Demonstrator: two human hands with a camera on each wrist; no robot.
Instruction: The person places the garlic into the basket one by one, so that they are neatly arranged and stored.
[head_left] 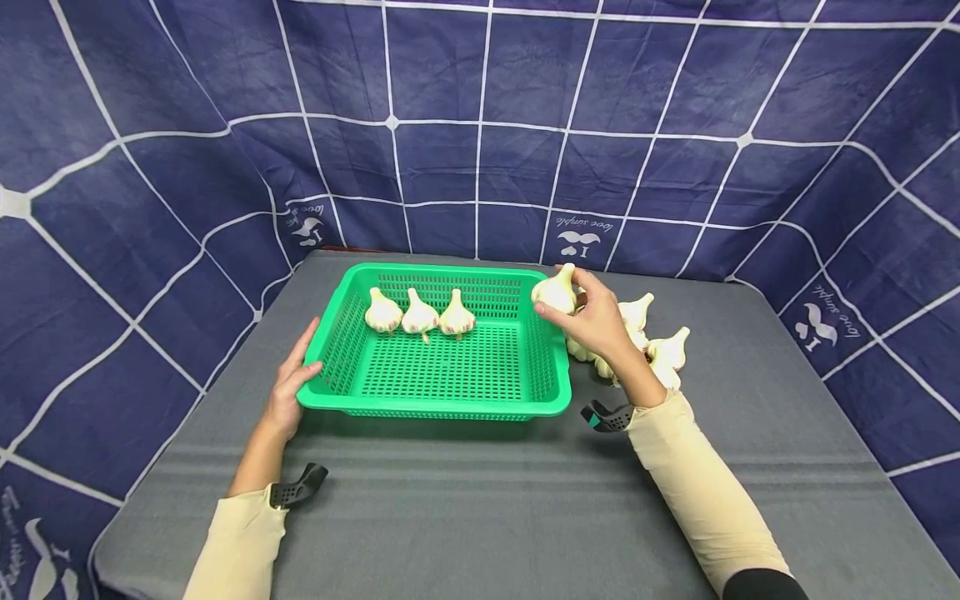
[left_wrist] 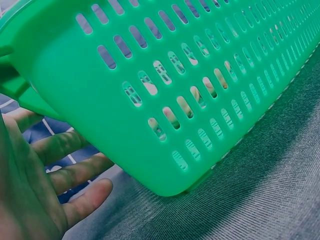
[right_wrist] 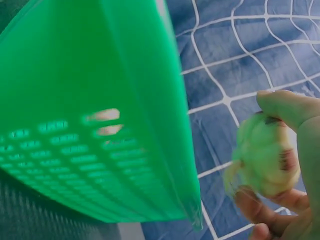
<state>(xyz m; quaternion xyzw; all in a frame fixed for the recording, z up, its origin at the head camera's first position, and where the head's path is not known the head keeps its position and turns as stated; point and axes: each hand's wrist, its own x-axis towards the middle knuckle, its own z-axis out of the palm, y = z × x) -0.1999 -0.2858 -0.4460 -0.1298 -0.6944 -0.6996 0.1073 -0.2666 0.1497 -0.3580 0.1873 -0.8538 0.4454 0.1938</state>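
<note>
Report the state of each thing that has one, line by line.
Green basket: upright, partly filled.
Garlic bulbs inside: in a row, stems up.
Held garlic bulb: raised, stem up.
Other garlic bulbs: heaped together, partly hidden.
Left hand: at the basket rim, fingers extended.
Right hand: pinching the held garlic bulb.
Blue cloth: hanging, creased.

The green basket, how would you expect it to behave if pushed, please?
The green basket is probably light for its size, as slots fill its walls and floor. Its wide, flat floor should make it slide rather than tip. The three garlic bulbs inside, with rounded sides, may roll or shift.
</note>
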